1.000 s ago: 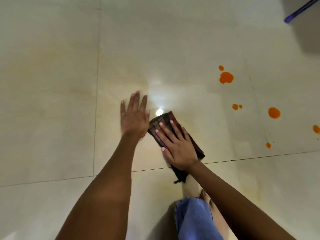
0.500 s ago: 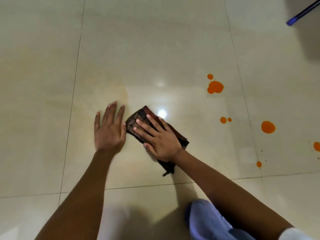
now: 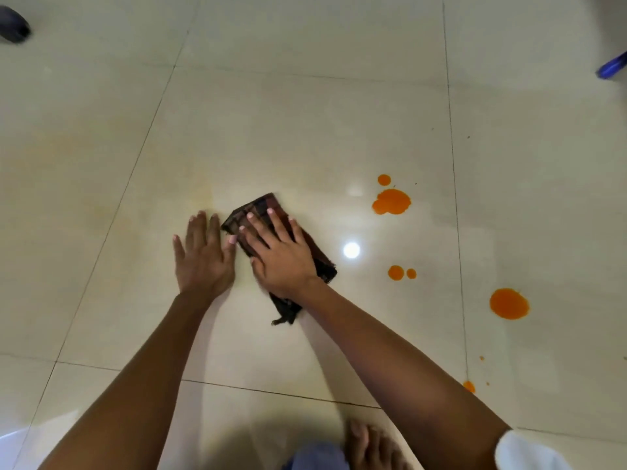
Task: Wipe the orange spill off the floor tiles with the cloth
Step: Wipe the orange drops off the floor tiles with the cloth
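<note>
Both hands lie flat on the floor tiles [image 3: 305, 130], side by side. On my left, the left hand [image 3: 203, 252] is spread open and empty, palm down on bare tile, bracing me, its thumb just touching the edge of the cloth. Next to it the right hand [image 3: 278, 252] presses the folded dark plaid cloth [image 3: 320, 257] against the floor, fingers splayed over it rather than curled around it.

Compared with a second ago, the hands and cloth sit further left of the orange drops, and the left hand has stayed close beside the cloth throughout. I read that as a stroke running over a faint yellowish film [image 3: 190, 198], not over the drops themselves.

Further right, the orange spill is untouched: a large blot with a small dot above it [image 3: 392, 201], a pair of small drops [image 3: 396, 273], a round puddle [image 3: 509, 303] and a speck near the grout line [image 3: 469, 386]. I judge most of the job is left; the cloth must travel right.
</note>
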